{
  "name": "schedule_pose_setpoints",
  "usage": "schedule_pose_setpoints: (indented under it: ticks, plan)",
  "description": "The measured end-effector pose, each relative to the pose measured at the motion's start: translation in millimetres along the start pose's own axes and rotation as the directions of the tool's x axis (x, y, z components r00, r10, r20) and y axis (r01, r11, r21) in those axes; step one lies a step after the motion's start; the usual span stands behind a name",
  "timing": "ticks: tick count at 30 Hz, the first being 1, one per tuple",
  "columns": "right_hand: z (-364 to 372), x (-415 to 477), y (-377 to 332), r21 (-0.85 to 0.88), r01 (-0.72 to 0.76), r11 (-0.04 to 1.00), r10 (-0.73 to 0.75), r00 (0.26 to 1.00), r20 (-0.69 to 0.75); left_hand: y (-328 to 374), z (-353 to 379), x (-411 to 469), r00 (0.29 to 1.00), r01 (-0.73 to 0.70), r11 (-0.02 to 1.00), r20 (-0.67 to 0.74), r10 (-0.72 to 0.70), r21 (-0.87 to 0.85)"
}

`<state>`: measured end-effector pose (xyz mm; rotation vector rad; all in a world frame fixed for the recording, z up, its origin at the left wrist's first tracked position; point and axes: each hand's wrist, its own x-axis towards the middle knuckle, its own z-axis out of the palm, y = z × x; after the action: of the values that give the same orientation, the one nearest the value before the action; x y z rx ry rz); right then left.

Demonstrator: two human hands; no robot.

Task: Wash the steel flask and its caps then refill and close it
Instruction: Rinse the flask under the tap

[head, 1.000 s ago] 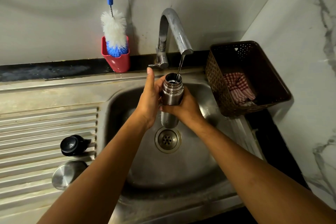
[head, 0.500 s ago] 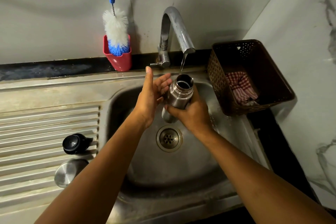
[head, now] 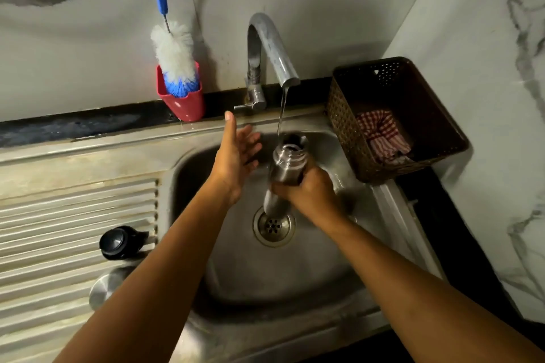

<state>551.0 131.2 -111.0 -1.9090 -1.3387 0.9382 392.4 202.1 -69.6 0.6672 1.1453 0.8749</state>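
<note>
Grip changed: left hand (head: 236,153) came off steel flask (head: 287,168), fingers spread just beside; right hand (head: 309,194) alone clamped it, mouth at tap (head: 271,47) stream. Rinsing likely ongoing.

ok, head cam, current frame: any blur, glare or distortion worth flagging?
Head view: the flask is motion-blurred at its mouth, while the tap and brush are sharp; light is dim and warm, with a soft tap shadow on the wall; a bright sheen on the sink rim; wide-angle bowing along the counter edge.
</note>
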Motion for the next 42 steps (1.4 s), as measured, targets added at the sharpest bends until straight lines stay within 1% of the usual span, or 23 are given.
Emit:
schedule_pose_setpoints:
  ticks: [1, 2, 5, 8, 9, 12, 13, 15, 16, 19, 20, 23, 24, 26, 28, 30, 31, 32, 34, 36, 37, 40, 42]
  plan:
    - [0, 1, 0, -0.016, -0.016, 1.0, 0.017, 0.999, 0.046, 1, 0, 1, 1.0, -0.009, 1.0, -0.003, 0.009, -0.021]
    - [-1, 2, -1, -0.016, -0.025, 1.0, 0.026, 0.998, 0.06, 4, 1, 3, 1.0, -0.015, 0.999, 0.001, 0.015, -0.035]
    - [-4, 5, 4, 0.054, -0.028, 0.998, 0.029, 0.999, -0.02, 12, 0, 10, 0.999, -0.037, 0.997, -0.021, 0.036, -0.067]
    - [-7, 4, 4, -0.021, -0.042, 0.999, 0.043, 0.997, 0.067, 15, -1, 12, 0.999, -0.034, 0.999, -0.001, 0.034, -0.037]
    - [-8, 3, 4, -0.026, -0.058, 0.998, 0.059, 0.996, 0.068, 14, -1, 12, 0.999, -0.032, 0.999, 0.017, 0.032, -0.013]
    - [-8, 3, 11, 0.031, -0.075, 0.997, 0.076, 0.997, -0.031, 5, -4, 12, 1.0, -0.018, 1.0, 0.012, 0.018, 0.014]
    - [-7, 2, 9, 0.03, -0.075, 0.997, 0.076, 0.997, -0.027, 2, -4, 10, 1.0, 0.001, 1.0, 0.006, -0.001, 0.012]
    - [-8, 1, 7, -0.037, -0.091, 0.995, 0.093, 0.994, 0.059, -5, -2, 8, 1.0, 0.016, 1.0, 0.018, -0.017, 0.01]
    - [-8, 1, 6, -0.05, -0.098, 0.994, 0.102, 0.993, 0.062, -7, 0, 8, 1.0, 0.017, 1.0, 0.026, -0.017, 0.011]
    - [-9, 1, 8, 0.046, -0.099, 0.994, 0.1, 0.995, -0.017, -9, -2, 9, 1.0, 0.022, 1.0, 0.0, -0.022, 0.003]
    - [-9, 0, 7, 0.048, -0.123, 0.991, 0.123, 0.992, -0.004, -10, -3, 8, 1.0, 0.029, 1.0, -0.011, -0.029, 0.003]
    - [-6, 2, 10, -0.036, -0.238, 0.971, 0.241, 0.962, 0.128, -10, -1, 9, 0.999, 0.033, 0.999, -0.015, -0.032, 0.009]
    - [-6, 1, 10, -0.003, -0.272, 0.962, 0.269, 0.953, 0.142, -8, -1, 11, 0.999, 0.026, 1.0, -0.02, -0.025, 0.017]
    - [-8, -1, 9, 0.159, -0.373, 0.914, 0.342, 0.92, 0.192, -7, -5, 11, 0.999, 0.014, 0.999, -0.038, -0.013, 0.04]
    - [-11, -5, 5, 0.304, -0.525, 0.795, 0.434, 0.842, 0.319, -11, -5, 4, 1.0, 0.023, 0.994, -0.021, -0.021, 0.103]
    - [-13, -9, 3, 0.404, -0.637, 0.656, 0.48, 0.766, 0.428, -23, -3, -3, 0.997, 0.072, 0.981, -0.016, -0.07, 0.178]
    - [-12, -11, 3, 0.463, -0.66, 0.591, 0.469, 0.749, 0.469, -28, -2, -7, 0.995, 0.099, 0.97, -0.011, -0.099, 0.221]
    - [-12, -13, 3, 0.522, -0.663, 0.536, 0.424, 0.746, 0.513, -35, -1, -10, 0.991, 0.132, 0.959, -0.007, -0.134, 0.251]
    - [-12, -17, 3, 0.623, -0.629, 0.465, 0.279, 0.772, 0.571, -45, 2, -18, 0.98, 0.193, 0.947, -0.008, -0.198, 0.257]
    - [-17, -17, 1, 0.675, -0.594, 0.437, 0.18, 0.794, 0.581, -48, 7, -27, 0.974, 0.221, 0.941, -0.004, -0.228, 0.257]
    - [-20, -17, -1, 0.684, -0.594, 0.424, 0.159, 0.792, 0.59, -49, 9, -30, 0.973, 0.22, 0.939, 0.007, -0.23, 0.266]
    - [-28, -18, -8, 0.656, -0.65, 0.383, 0.188, 0.75, 0.634, -49, 12, -35, 0.98, 0.18, 0.938, 0.031, -0.198, 0.296]
    - [-33, -20, -16, 0.63, -0.698, 0.341, 0.287, 0.715, 0.638, -46, 13, -39, 0.983, 0.157, 0.94, 0.039, -0.177, 0.304]
